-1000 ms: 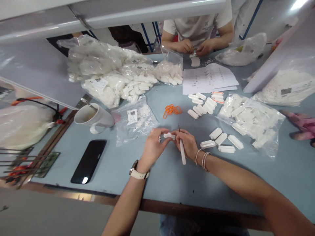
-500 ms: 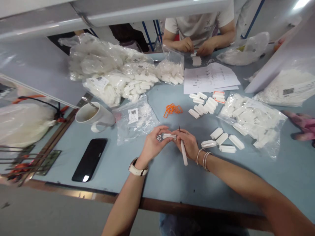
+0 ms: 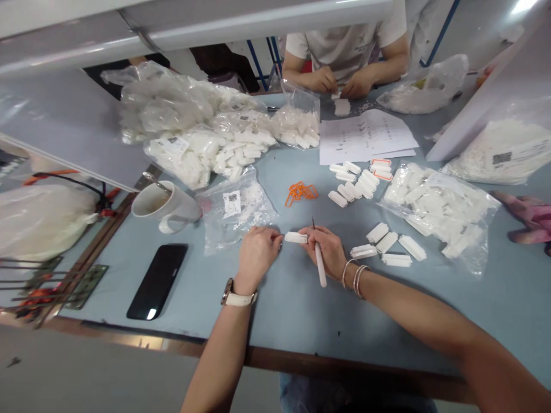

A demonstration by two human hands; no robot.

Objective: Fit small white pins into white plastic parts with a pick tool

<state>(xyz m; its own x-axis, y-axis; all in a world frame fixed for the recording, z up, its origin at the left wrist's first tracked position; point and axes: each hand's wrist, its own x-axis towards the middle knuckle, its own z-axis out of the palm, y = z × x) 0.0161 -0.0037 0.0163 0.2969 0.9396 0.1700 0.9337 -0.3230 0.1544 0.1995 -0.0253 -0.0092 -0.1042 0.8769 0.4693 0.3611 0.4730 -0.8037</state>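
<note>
My right hand [image 3: 327, 249] is closed round a thin tool [image 3: 321, 267] with a white handle and a slim dark tip. Between its thumb and fingers it also pinches one end of a narrow white plastic piece [image 3: 295, 237]. Just left of that piece is my left hand [image 3: 259, 252], its fingers curled and pressed together; a tiny pale bit shows at the fingertips, too small to name. Beyond the hands lies a pile of orange rectangular frames [image 3: 300, 193]. Several finished-looking white pieces [image 3: 388, 242] lie right of my right hand.
A clear bag of small white parts [image 3: 232, 206], a mug [image 3: 166, 206] with a spoon and a black phone [image 3: 157, 281] lie left. More white pieces [image 3: 365, 183], a full bag [image 3: 434, 206] and paper sheets [image 3: 365, 135] lie right and behind. Across the table, another person's hands [image 3: 342, 81] work.
My left hand has let go of the white piece, moved slightly left and curled its fingers inward. My right hand keeps the piece and the tool in nearly the same place.
</note>
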